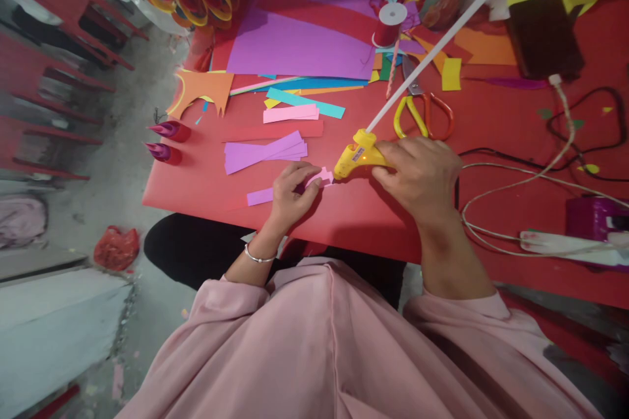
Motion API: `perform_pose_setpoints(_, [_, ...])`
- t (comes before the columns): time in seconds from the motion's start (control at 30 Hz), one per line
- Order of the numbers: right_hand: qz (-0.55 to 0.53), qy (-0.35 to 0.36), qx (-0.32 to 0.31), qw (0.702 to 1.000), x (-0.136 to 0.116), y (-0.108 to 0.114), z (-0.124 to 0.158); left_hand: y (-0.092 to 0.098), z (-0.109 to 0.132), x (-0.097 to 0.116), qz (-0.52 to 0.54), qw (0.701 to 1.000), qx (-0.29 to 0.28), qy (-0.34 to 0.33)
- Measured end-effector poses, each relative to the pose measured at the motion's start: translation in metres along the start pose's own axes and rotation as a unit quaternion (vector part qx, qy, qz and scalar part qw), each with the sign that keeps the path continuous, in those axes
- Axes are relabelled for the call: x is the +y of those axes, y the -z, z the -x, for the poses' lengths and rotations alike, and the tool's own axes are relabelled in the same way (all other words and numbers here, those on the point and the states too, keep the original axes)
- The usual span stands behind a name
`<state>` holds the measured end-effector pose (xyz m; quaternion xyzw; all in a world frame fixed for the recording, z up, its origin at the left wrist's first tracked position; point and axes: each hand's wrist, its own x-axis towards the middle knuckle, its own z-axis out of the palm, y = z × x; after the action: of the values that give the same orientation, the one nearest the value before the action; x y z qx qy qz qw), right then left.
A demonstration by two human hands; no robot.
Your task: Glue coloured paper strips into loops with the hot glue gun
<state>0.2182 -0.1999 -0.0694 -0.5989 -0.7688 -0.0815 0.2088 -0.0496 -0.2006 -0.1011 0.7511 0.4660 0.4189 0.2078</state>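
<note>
My right hand (pixel 420 173) is wrapped round a yellow hot glue gun (pixel 354 156), with a long white glue stick (pixel 437 49) standing out of its back. The gun's nozzle points down at the end of a pink paper strip (pixel 324 177). My left hand (pixel 296 193) pinches that strip against the red table. From under the left hand a purple paper strip (pixel 259 197) reaches out to the left; how it joins the pink one is hidden. Just beyond lie purple strips (pixel 265 152), a red strip (pixel 275 131) and pink strips (pixel 291 113).
Scissors (pixel 423 114) with yellow and red handles lie beyond the glue gun. Two rolled paper cones (pixel 167 142) rest at the left edge. Cables (pixel 515 173) loop across the right side, near a dark phone-like device (pixel 544 36). A ribbon spool (pixel 390 23) stands at the back.
</note>
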Motion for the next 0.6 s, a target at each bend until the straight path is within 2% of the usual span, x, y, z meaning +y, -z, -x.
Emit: perform_pose_setpoints(0.6, [-0.004, -0.027, 0.012, 1.000, -0.0008, -0.0040, 0.0000, 0.0012, -0.0006, 0.0007, -0.009, 1.000, -0.014, 0.014])
